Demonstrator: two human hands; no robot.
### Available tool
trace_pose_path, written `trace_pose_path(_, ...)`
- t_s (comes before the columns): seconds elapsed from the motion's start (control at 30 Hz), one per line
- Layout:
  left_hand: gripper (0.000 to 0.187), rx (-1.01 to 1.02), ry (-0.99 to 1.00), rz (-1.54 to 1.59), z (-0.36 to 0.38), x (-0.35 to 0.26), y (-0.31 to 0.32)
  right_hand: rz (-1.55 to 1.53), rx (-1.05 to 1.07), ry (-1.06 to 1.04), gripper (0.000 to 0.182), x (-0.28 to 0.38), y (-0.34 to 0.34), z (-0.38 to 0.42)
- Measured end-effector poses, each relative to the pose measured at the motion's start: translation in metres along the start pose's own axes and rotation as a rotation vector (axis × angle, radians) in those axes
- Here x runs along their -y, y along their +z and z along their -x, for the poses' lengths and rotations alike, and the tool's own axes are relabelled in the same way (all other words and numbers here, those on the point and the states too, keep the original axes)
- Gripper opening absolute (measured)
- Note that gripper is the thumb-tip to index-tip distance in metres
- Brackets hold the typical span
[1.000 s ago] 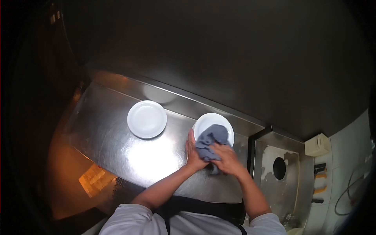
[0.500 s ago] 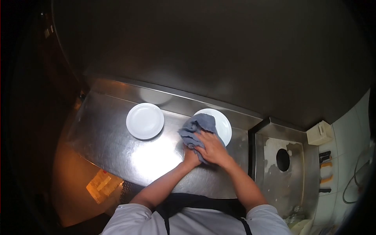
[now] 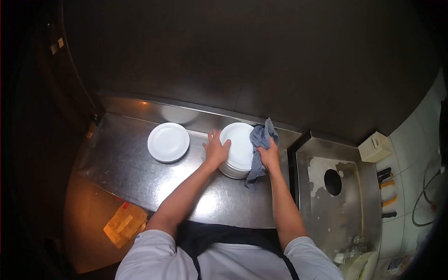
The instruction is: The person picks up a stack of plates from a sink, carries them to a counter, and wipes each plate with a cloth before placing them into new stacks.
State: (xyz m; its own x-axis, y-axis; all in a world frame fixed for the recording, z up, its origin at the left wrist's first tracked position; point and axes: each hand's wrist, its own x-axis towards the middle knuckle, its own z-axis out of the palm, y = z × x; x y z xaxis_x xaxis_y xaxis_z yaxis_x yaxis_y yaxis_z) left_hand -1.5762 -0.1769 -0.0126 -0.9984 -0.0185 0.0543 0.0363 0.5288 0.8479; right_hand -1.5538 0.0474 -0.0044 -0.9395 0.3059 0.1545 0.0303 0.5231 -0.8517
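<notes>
Toward the back edge of the steel counter [image 3: 123, 149], right of its middle, our left hand [image 3: 216, 153] lies against the left side of a stack of white plates [image 3: 234, 172], its fingers spread wide and its thumb at the rim of the top plate [image 3: 238, 143]. Our right hand [image 3: 270, 157] is closed on a grey-blue cloth [image 3: 259, 162], thumb and fingers pinching it in a loose bunch along the right side of that plate. One end of the cloth sticks up toward the counter's back edge, and the other hangs down past the lower plates. Since the last glimpse the cloth has slid off the plate's face to its right rim, and our left hand has come out from under it; with that, nearly the whole white surface shows, and we judge the contact to be at the edges rather than the middle. The top plate looks set a little further back than those beneath, though from this high, wide view we can't be sure whether it is raised or only seems so. Farther out, nearer the counter's left end but also close to the back edge, a second, lower stack [image 3: 168, 143] sits well apart from our hands. Beyond the right edge we see the sink [image 3: 343, 219], with a dark round patch [image 3: 332, 182] in it.
</notes>
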Motion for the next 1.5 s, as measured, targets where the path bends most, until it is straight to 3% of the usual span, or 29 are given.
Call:
trace_pose_path(0.03,0.063,0.000,-0.026,-0.071,0.003,-0.007,-0.003,-0.022,-0.038,-0.024,0.067,-0.004,0.003,-0.001)
trace_pose_path(0.13,0.052,-0.200,0.172,-0.284,0.008,-0.026,-0.005,-0.222,-0.189,-0.087,0.060,-0.007,0.005,0.003)
trace_pose_path(0.23,0.038,0.022,0.223,0.367,0.013,-0.063,-0.031,-0.541,-0.296,-0.109,0.054,0.018,-0.011,0.013)
trace_pose_path(0.27,0.030,-0.146,0.406,0.437,0.006,-0.056,-0.019,-0.656,-0.320,-0.105,0.052,0.035,-0.021,0.021)
trace_pose_path(0.37,0.032,-0.103,0.325,0.860,0.001,-0.067,-0.031,-0.776,-0.180,-0.218,0.047,0.065,-0.058,0.035)
trace_pose_path(0.4,0.033,-0.028,0.311,0.939,0.003,-0.073,-0.036,-0.916,-0.125,-0.149,0.047,0.079,-0.072,0.039)
trace_pose_path(0.43,0.033,0.029,0.320,0.926,0.007,-0.078,-0.036,-1.057,0.065,-0.011,0.046,0.080,-0.086,0.034)
trace_pose_path(0.5,0.034,0.149,0.328,0.900,0.019,-0.087,-0.026,-0.527,-0.177,-0.464,0.048,0.131,-0.075,0.070)
trace_pose_path(0.57,0.032,0.157,0.213,1.025,0.022,-0.090,-0.018,-1.205,0.102,-0.141,0.053,0.149,-0.066,0.082)
trace_pose_path(0.63,0.030,0.093,0.080,1.149,0.025,-0.094,-0.022,-1.240,0.044,-0.060,0.055,0.132,-0.040,0.103)
trace_pose_path(0.73,0.028,-0.014,0.045,1.127,0.010,-0.068,-0.038,-1.289,0.000,0.051,0.058,0.100,0.004,0.118)
trace_pose_path(0.77,0.027,0.029,0.118,1.029,0.006,-0.062,-0.049,-1.301,-0.011,0.097,0.058,0.096,0.013,0.114)
trace_pose_path(0.8,0.026,0.084,0.177,0.919,0.008,-0.055,-0.060,-1.446,0.314,-0.079,0.060,0.097,0.005,0.097)
trace_pose_path(0.87,0.023,0.242,0.181,0.811,0.026,-0.056,-0.069,-1.346,0.462,-0.061,0.060,0.101,-0.024,0.075)
trace_pose_path(0.97,0.022,0.296,0.352,0.777,0.046,-0.066,-0.058,-1.328,0.362,0.063,0.059,0.095,-0.002,0.080)
trace_pose_path(1.17,0.025,-0.358,0.197,0.708,0.023,-0.053,-0.091,-1.484,0.309,-0.154,0.059,0.049,0.067,0.125)
trace_pose_path(1.2,0.025,-0.447,0.202,0.668,0.023,-0.053,-0.094,-1.417,0.253,-0.147,0.059,0.061,0.062,0.119)
trace_pose_path(1.23,0.026,-0.532,0.213,0.629,0.024,-0.055,-0.097,-0.896,0.160,0.161,0.046,0.073,0.047,0.102)
trace_pose_path(1.27,0.027,-0.509,0.265,0.639,0.031,-0.054,-0.097,-1.088,-0.094,-0.013,0.033,0.134,0.052,0.099)
trace_pose_path(1.33,0.030,-0.467,0.373,0.668,0.046,-0.052,-0.095,-0.936,-0.087,-0.165,0.032,0.141,0.024,0.075)
trace_pose_path(1.43,0.039,-0.261,0.558,0.779,0.051,-0.061,-0.130,-0.603,0.205,-0.380,0.033,0.156,-0.027,0.055)
trace_pose_path(1.47,0.044,-0.238,0.536,0.718,0.044,-0.067,-0.143,-0.624,0.161,-0.329,0.034,0.157,-0.026,0.056)
trace_pose_path(1.5,0.043,-0.075,0.421,0.861,0.038,-0.065,-0.147,-0.643,0.121,-0.281,0.034,0.159,-0.020,0.058)
